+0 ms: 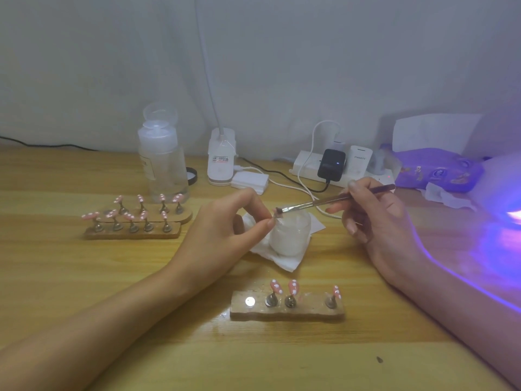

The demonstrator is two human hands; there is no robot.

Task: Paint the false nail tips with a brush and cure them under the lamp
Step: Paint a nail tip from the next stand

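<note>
Head view: left hand (225, 221) clamped on 1 nail tip (275, 218), right hand (375, 215) on the brush (324, 203); white "PISEN" charger (360, 162) behind.

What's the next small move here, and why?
Likely a short stroke of the brush along the nail tip. The left hand pinches that tip above the white jar, and the right hand holds the brush with its bristles at it. The lamp glows at right for curing afterwards.

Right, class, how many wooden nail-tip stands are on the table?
3. The near stand lies front and centre; the front-left stand and the rear-left stand sit together at the left, one behind the other. None appears hidden.
</note>
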